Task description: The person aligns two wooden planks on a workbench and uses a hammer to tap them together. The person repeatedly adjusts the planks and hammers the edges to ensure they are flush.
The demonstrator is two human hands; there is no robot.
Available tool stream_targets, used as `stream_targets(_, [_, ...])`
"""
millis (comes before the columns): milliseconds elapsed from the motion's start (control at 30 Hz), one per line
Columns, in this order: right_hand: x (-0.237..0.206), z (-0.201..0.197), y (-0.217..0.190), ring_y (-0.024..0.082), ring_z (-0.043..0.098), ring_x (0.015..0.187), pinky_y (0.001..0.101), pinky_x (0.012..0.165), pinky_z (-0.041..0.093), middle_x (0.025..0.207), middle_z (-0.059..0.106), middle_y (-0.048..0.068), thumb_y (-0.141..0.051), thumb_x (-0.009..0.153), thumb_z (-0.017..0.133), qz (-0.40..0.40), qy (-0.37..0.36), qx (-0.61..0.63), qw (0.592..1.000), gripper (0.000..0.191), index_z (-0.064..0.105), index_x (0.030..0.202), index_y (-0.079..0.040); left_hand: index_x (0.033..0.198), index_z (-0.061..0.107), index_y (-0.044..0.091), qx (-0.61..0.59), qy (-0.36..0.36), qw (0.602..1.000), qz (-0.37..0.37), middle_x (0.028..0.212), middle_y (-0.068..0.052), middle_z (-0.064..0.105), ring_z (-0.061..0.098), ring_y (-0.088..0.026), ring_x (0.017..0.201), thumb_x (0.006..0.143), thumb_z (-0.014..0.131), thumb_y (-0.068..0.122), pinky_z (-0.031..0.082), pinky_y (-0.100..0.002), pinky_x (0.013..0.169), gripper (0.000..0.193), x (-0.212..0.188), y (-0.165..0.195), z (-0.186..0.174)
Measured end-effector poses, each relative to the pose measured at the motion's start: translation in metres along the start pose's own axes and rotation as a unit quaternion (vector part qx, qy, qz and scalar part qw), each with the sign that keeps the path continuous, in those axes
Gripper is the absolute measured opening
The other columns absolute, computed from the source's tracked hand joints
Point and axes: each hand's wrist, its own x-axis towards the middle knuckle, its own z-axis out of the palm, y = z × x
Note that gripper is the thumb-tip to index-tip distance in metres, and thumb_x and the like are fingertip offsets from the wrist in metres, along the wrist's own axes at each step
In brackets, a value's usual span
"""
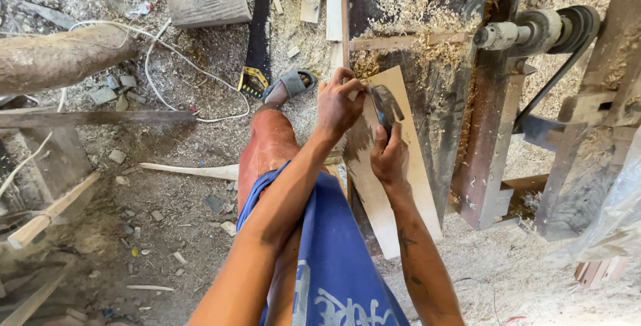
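Head view: both hands, left hand [339,102] and right hand [390,155], grip hand plane [386,105] on board [400,186].

Both forearms are bare, with no sleeves, gloves, watch or rings visible. The right forearm [417,259] carries small dark tattoo marks on its upper surface. Blue shorts [334,259] with a pale printed pattern near the lower edge cover the thighs. One foot wears a grey strap sandal [290,85], dusted with sawdust.
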Motion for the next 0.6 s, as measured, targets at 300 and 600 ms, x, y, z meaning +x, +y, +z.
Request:
stream_targets(300, [0.009, 0.006, 0.016, 0.031, 0.062, 0.058, 0.0472, 0.056, 0.045, 0.066, 0.059, 0.016, -0.046, 0.103, 0.060, 0.109, 0.040, 0.056, 0.992, 0.045, 0.059, 0.121, -0.005, 0.088, 0.082, 0.016, 0.004, -0.018, 0.999, -0.027, 0.101, -0.002, 0.067, 0.063, -0.022, 0.075, 0.082, 0.084, 0.020, 0.045, -0.038, 0.070, 0.008, 0.003, 0.001, 0.002])
stream_targets(600, [0.025, 0.017, 0.026, 0.030, 0.065, 0.070, 0.0479, 0.066, 0.049, 0.070, 0.060, 0.006, -0.063, 0.085, 0.079, 0.150, 0.089, -0.030, 0.984, 0.072, 0.061, 0.118, -0.001, 0.093, 0.083, 0.016, -0.036, -0.057, 0.997, -0.047, 0.104, -0.007, 0.068, 0.069, -0.025, 0.079, 0.085, 0.082, 0.016, 0.055, -0.040, 0.072, 0.008, 0.005, 0.001, -0.007])
